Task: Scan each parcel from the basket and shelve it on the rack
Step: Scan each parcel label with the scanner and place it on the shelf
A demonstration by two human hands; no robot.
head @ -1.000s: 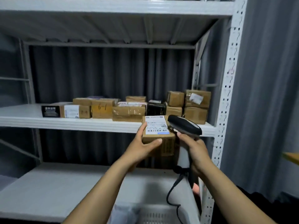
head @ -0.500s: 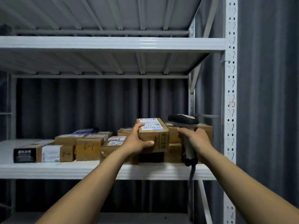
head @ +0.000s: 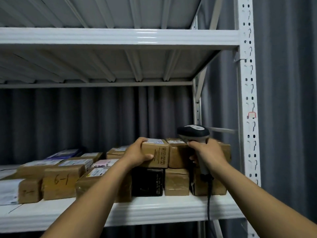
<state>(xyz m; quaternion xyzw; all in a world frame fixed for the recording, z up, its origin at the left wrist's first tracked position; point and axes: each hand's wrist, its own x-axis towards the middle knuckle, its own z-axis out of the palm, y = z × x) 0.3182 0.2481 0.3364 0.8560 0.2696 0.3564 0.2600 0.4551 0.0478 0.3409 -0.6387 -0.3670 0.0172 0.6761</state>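
Note:
My left hand (head: 137, 154) grips a small brown cardboard parcel (head: 158, 153) with a white label on top. The parcel rests on a black box (head: 147, 182) on the white rack shelf (head: 154, 210), beside other stacked brown parcels (head: 178, 182). My right hand (head: 207, 154) holds a handheld barcode scanner (head: 193, 133) by its grip, head pointing left above the parcels, its cable hanging down past the shelf edge. The basket is out of view.
Several taped brown parcels fill the shelf to the left, one marked "6-1" (head: 60, 183). A white perforated rack post (head: 247, 100) stands at the right. Another shelf (head: 120, 38) spans overhead. Grey curtains hang behind and to the right.
My left hand has carried the parcel up from below shelf height and set it on top of the black box. My right hand rose with the scanner alongside it.

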